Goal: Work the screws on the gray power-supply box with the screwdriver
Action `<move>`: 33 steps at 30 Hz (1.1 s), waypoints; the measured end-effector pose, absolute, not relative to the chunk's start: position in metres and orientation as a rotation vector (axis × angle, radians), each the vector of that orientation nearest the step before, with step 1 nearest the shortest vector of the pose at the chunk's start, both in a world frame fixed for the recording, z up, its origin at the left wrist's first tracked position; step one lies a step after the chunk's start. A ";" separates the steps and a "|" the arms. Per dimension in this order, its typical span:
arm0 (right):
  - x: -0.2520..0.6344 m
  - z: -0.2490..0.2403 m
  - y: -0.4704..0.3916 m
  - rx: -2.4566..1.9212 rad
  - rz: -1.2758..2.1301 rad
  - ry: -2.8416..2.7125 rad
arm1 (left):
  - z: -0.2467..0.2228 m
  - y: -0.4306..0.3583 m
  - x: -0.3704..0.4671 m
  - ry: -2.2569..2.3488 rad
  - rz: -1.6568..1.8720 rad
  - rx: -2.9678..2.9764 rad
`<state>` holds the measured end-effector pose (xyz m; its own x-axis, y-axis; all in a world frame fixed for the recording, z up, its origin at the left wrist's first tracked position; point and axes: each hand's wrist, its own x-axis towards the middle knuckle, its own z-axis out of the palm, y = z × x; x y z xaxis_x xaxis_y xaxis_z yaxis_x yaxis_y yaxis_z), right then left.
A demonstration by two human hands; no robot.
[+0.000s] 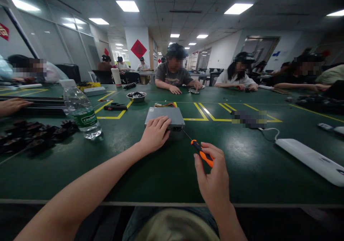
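Looks early: grey power supply unit (176, 114) appears closed up; what's left can't be told. Unit sits centre frame on table (161, 176), under left hand (155, 133), fingers laid flat over its top. Right hand (213, 169), apart, lower right, grips orange-black screwdriver (197, 146), tip by unit's near right corner.

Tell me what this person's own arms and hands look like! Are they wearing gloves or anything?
No gloves: the left hand and the right hand are both bare. I see no ring, watch or bracelet on either. No sleeve shows on the left forearm or the right forearm, as far as the picture reaches, and I can't see any markings.
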<state>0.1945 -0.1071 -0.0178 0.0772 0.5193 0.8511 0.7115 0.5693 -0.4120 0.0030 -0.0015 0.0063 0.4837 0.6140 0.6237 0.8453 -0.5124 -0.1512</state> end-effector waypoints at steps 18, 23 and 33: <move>0.190 0.016 -0.104 -1.145 -0.242 -1.654 | 0.004 -0.002 0.003 -1.220 -0.689 -2.293; 0.186 0.018 -0.105 -1.081 -0.165 -1.716 | 0.004 -0.001 0.003 -1.213 -0.705 -2.294; 0.186 0.019 -0.099 -1.056 -0.150 -1.684 | 0.004 0.001 0.001 -1.224 -0.699 -2.332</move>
